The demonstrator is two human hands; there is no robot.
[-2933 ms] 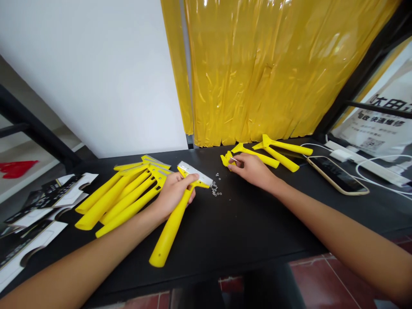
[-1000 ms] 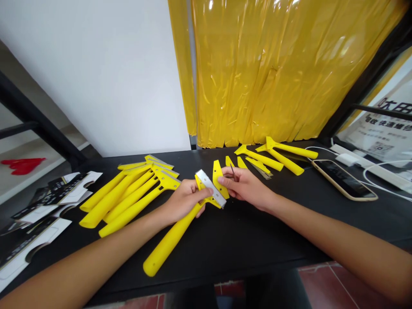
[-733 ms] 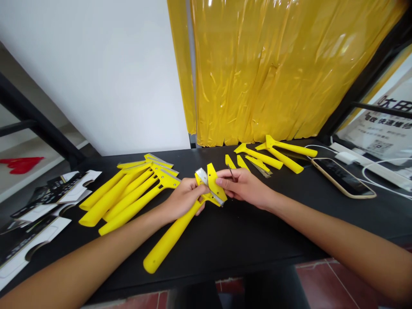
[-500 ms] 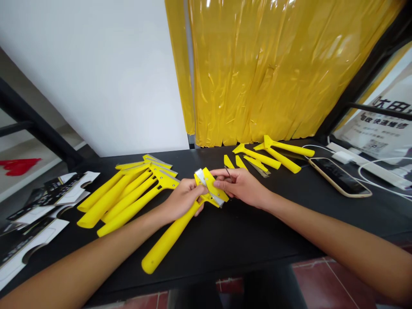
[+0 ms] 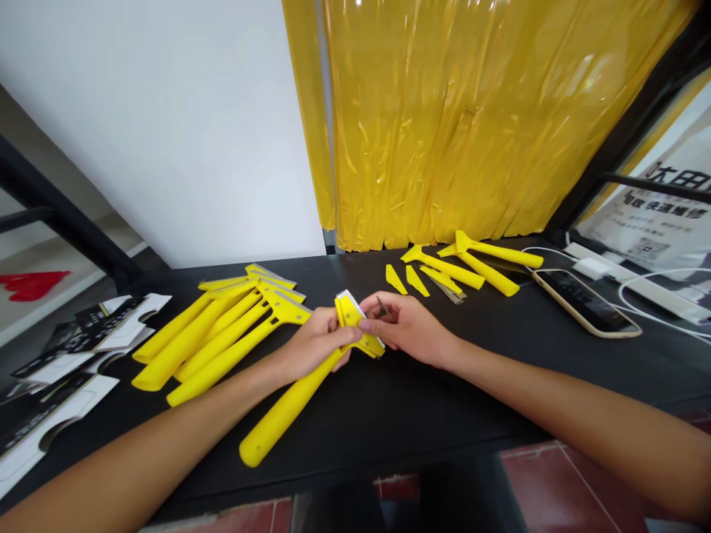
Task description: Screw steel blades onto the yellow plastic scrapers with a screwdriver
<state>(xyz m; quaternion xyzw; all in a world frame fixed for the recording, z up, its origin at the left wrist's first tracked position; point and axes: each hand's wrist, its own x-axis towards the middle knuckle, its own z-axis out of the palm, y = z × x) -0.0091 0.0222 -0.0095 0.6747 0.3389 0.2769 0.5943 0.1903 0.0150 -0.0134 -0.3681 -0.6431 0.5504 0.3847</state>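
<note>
The left hand (image 5: 316,344) was clasped round the scraper (image 5: 294,403) just below its head, thumb pressed along the front, the handle slanting down toward the person over the black table (image 5: 444,422). The right hand (image 5: 411,326) was curled narrow round a thin dark rod (image 5: 382,304), its thumb tip touching the edge of the yellow cover (image 5: 349,314). That cover had just changed place: a moment earlier it stood askew across the bare blade (image 5: 357,303), and now it lay over the head, roughly lined up, with only a pale strip of blade showing along the far edge. The blade therefore seemed sandwiched between cover and head, though whether the holes met could not be told, and no fastening could be made out there. Beyond the right hand lay two loose covers (image 5: 395,280), then another cover (image 5: 441,279) with spare blades (image 5: 451,295). Farther right were handles without blades (image 5: 489,272) and a phone (image 5: 586,303); to the left lay a pile of bladed scrapers (image 5: 227,363)
</note>
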